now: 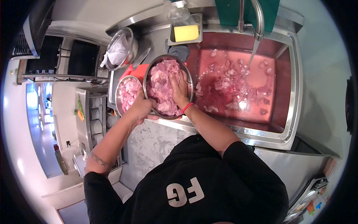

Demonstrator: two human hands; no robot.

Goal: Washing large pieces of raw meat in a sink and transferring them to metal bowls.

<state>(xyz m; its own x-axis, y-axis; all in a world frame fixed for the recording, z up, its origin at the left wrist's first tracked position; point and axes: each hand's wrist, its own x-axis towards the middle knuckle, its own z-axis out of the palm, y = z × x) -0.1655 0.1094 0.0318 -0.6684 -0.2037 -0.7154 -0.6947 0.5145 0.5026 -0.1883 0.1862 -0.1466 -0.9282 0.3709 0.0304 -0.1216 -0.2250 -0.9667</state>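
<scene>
My left hand grips the near left rim of a round steel bowl heaped with raw meat. Spread over the meat, with its fingers pointing away from me, is my right hand. The bowl is over a red cutting board, at the left edge of the sink. A second steel bowl of cut raw meat stands to its left, beside my left hand. In the sink, meat pieces lie in reddish water under a running faucet.
A knife lies beside a steel bowl holding a white plastic bag. Behind the meat bowl are a grey cloth and a steel tray with a yellow sponge and clear pump bottle.
</scene>
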